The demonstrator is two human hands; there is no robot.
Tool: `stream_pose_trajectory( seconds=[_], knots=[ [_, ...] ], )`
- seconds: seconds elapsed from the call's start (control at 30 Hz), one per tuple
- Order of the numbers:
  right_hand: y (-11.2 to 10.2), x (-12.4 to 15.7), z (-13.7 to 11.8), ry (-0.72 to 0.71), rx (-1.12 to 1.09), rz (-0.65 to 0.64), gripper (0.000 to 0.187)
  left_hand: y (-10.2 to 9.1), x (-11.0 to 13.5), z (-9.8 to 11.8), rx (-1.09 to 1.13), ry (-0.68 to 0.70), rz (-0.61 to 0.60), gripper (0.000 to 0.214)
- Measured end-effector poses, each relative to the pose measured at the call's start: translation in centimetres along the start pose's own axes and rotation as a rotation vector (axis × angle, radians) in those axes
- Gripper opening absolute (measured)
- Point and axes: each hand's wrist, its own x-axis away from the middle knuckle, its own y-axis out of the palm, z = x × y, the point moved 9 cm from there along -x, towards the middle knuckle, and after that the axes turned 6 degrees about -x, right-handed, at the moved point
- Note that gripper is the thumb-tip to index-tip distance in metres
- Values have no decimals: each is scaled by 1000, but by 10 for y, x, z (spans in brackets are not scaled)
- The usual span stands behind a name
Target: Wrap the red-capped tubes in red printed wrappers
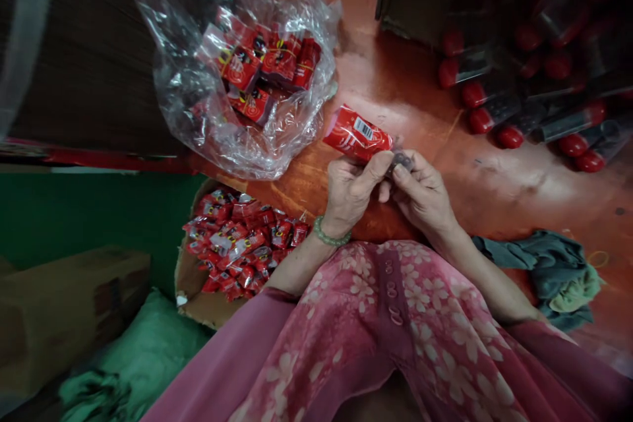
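Left hand [353, 188] grips the red packet [357, 132], right hand [422, 192] pinches its near end; its length slants toward the table's [499, 188] left edge.

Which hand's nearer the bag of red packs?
Left. In view, the left hand is below and right of the bag; the right hand is farther right, beyond the left.

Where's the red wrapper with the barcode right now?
In the head view, the wrapper is near the centre, against the left hand, just right of the clear bag.
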Motion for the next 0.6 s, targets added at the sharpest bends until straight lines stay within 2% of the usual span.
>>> stream_pose_trajectory(
  seconds=[0.13,0.3,0.47,0.6],
  knots=[
    [3,6,2,14,11,-2,39,5,6,7,-10,9,-40,47],
    [14,9,-16,-109,115,-43,36,3,14,22,115,118,-9,45],
    [16,19,-25,-213,257,-14,35,0,21,22,78,161,-16,46],
    [20,31,-28,-244,363,-47,32,4,29,24,4,156,-61,42]
  ],
)
